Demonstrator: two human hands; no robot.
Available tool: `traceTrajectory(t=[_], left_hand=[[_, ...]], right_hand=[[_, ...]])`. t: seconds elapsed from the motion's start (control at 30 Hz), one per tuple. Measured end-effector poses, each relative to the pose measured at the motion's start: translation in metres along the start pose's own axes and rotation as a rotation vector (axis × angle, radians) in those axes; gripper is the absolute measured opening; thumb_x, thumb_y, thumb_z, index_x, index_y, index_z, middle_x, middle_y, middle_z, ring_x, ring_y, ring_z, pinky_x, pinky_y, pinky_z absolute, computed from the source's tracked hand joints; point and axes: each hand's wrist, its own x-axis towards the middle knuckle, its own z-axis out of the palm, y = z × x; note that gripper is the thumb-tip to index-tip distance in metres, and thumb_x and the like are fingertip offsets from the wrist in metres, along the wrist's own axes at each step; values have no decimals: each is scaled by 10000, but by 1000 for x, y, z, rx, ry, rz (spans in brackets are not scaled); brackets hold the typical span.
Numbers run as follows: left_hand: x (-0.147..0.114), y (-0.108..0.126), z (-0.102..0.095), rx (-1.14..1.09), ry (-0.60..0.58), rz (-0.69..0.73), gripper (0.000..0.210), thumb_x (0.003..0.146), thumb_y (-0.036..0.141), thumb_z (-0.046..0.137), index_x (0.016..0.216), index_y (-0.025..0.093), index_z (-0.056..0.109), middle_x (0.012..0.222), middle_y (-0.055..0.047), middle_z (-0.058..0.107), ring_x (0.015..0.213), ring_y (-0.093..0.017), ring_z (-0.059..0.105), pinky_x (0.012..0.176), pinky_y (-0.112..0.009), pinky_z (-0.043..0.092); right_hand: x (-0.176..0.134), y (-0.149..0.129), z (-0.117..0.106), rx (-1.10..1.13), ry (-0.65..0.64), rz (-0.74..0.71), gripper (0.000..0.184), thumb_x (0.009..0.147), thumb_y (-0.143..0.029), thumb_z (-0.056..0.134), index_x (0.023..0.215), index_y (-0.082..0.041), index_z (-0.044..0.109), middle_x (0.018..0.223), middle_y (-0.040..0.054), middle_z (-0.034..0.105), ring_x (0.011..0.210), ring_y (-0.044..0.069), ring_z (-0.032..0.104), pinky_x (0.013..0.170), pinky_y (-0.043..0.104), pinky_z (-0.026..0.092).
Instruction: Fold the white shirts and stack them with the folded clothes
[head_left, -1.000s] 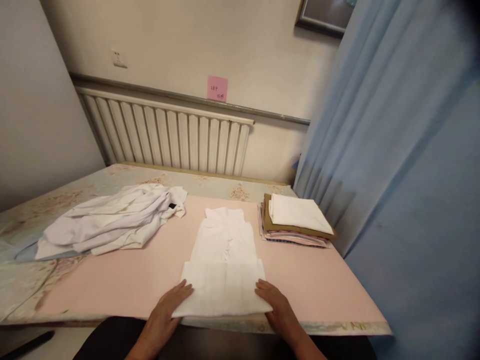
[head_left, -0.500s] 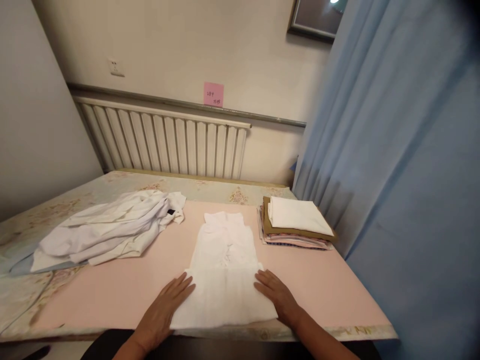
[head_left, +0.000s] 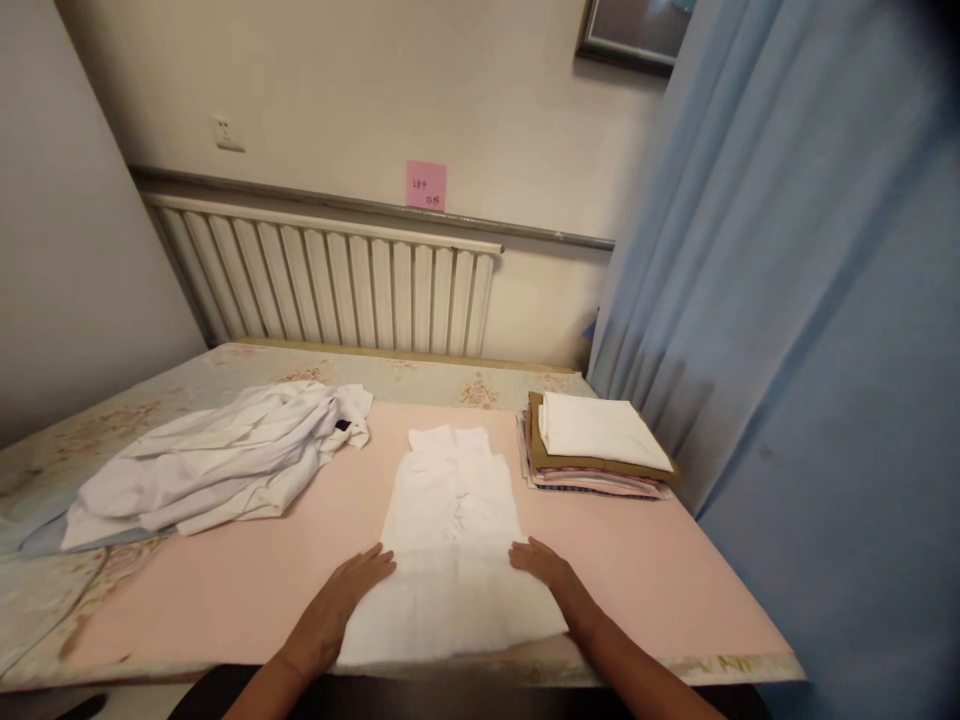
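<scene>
Garment (head_left: pixel 454 600) between — clothes pile (head_left: pixel 232 465) left, stack (head_left: pixel 604 435) right.

A white garment (head_left: pixel 450 605) lies partly folded on a pink mat (head_left: pixel 645 600), its near end at the front edge of the floral-covered tabletop (head_left: pixel 401 385). The left hand (head_left: pixel 345 590) and right hand (head_left: pixel 551 572) rest at its opposite sides, fingers extended. A loose white clothes heap (head_left: pixel 225 465) lies on the left; a folded fabric stack (head_left: pixel 600 435), topped with white, sits on the right beside a blue curtain (head_left: pixel 757 260). Behind are a radiator (head_left: pixel 360 280) and a pink note (head_left: pixel 426 186).
</scene>
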Motion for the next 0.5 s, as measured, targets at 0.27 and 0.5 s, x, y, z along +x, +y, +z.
traceTrajectory(t=[0.27,0.5], left_hand=[[-36,41,-10,-307,88,-395,324,869,312,449,1112,341,661,1255,38,640,1220,-242,543,982,-389,491],[9,53,-26,-526,84,-628,339,829,466,413,863,224,649,832,1,714,825,-224,663,737,-300,532]], right_hand=[[-31,-52,-34,341,-77,262,272,870,-396,518,1031,-273,699,1051,34,710,1000,251,657,874,376,538],[1,-62,-44,536,120,524,160,771,-314,545,802,-204,658,769,23,688,732,210,635,639,278,498]])
